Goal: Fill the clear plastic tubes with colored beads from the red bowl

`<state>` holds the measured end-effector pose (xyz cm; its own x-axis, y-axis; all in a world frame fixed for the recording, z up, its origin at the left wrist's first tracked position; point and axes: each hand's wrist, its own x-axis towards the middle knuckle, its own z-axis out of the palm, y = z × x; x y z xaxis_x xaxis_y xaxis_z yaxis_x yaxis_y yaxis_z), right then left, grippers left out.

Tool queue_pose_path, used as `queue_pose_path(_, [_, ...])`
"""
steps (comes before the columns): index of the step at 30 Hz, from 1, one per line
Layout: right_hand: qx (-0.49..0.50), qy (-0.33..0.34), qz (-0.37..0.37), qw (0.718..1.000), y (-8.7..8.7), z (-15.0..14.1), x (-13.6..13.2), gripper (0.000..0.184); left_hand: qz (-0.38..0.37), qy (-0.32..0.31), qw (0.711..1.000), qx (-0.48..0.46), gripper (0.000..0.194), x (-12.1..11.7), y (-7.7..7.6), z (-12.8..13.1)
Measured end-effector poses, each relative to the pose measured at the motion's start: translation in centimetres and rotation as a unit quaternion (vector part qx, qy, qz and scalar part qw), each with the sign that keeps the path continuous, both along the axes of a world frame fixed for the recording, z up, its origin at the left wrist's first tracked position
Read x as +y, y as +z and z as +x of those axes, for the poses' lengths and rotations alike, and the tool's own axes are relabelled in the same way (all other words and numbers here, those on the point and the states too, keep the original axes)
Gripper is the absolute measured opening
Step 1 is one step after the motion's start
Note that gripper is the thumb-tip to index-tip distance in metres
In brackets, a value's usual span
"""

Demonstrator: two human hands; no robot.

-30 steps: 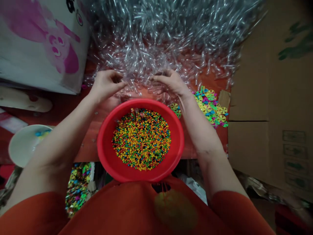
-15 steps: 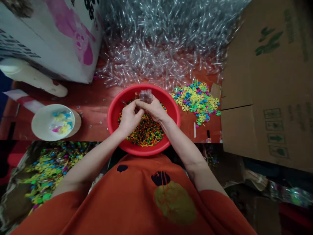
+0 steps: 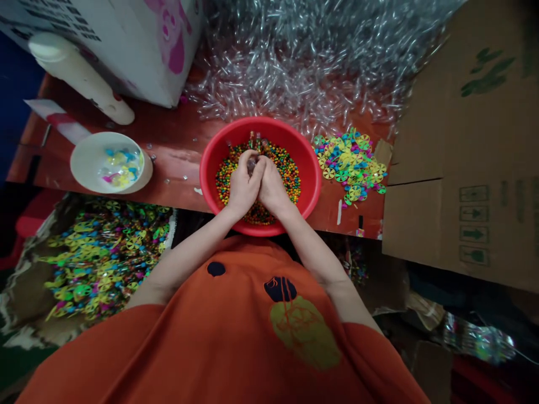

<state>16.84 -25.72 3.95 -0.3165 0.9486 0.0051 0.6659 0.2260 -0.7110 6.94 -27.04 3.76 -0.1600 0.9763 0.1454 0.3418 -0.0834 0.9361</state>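
A red plastic basin point(image 3: 311, 179) holds many small coloured beads point(image 3: 286, 160). Over the beads, my left hand point(image 3: 244, 184) and my right hand point(image 3: 272, 184) press together, fingers curled inward. Between them a bit of the clear plastic tubes point(image 3: 251, 164) shows; most of the bundle is hidden by my fingers, and I cannot tell which hand bears it. Just beyond my fingertips, a few bead-filled tubes point(image 3: 258, 141) lean near the basin's far side.
Clear empty tubes point(image 3: 295, 73) are heaped at the back. Colourful plastic wheel pieces point(image 3: 351, 165) lie right of the basin, beside a cardboard box point(image 3: 421, 213). A white bowl point(image 3: 80, 163) and a cream cylindrical device point(image 3: 84, 81) stand left. Finished-looking colourful pieces point(image 3: 105, 252) fill a sack below.
The tube bundle that stuck up above my fingers is now lower and mostly covered by both hands, down at the beads. The view has shifted, so the table appears higher.
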Motion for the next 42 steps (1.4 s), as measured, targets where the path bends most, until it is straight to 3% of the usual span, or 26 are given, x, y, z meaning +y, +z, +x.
queue_pose_path(6, [0.093,-0.018,-0.018,0.995,-0.2,0.7,-0.9,0.030,0.005,0.026,0.996,0.083,0.026,-0.8,0.6,-0.6])
queue_pose_path(12, [0.142,0.051,-0.048,0.987,0.1,1.4,-1.6,0.062,0.000,0.014,0.994,0.107,0.019,-0.8,1.1,-1.4])
queue_pose_path(17, [0.178,0.001,-0.073,0.981,0.9,0.6,-1.6,0.052,0.048,-0.053,0.987,0.147,0.028,-1.3,1.6,-1.6])
queue_pose_path(21, [0.199,0.022,-0.076,0.977,1.1,0.7,-1.5,0.043,0.059,-0.048,0.983,0.164,0.038,-2.6,1.4,-1.1])
queue_pose_path(25, [0.048,0.063,-0.056,0.995,1.2,2.9,-1.3,0.038,0.055,-0.065,0.984,0.156,0.052,-3.7,1.2,-3.3])
queue_pose_path(27, [-0.090,0.050,-0.020,0.994,1.2,4.6,-0.9,0.040,0.053,-0.022,0.986,0.155,0.053,-3.3,0.5,-5.7])
queue_pose_path(31, [-0.270,-0.028,0.031,0.962,0.3,6.5,0.5,0.042,0.008,0.091,0.993,0.071,0.054,-1.2,-2.9,-9.8])
queue_pose_path(35, [-0.328,-0.056,0.014,0.943,-0.7,4.4,1.6,0.053,-0.075,0.081,0.992,-0.067,0.051,0.0,-5.4,-10.3])
queue_pose_path(38, [-0.348,-0.013,-0.019,0.937,-0.6,1.9,1.2,0.056,-0.069,0.083,0.991,-0.085,0.054,-0.2,-4.8,-9.5])
queue_pose_path(42, [-0.352,0.103,-0.029,0.930,-0.1,-0.7,-0.1,0.054,-0.047,0.084,0.991,-0.096,0.052,-0.7,-3.0,-8.8])
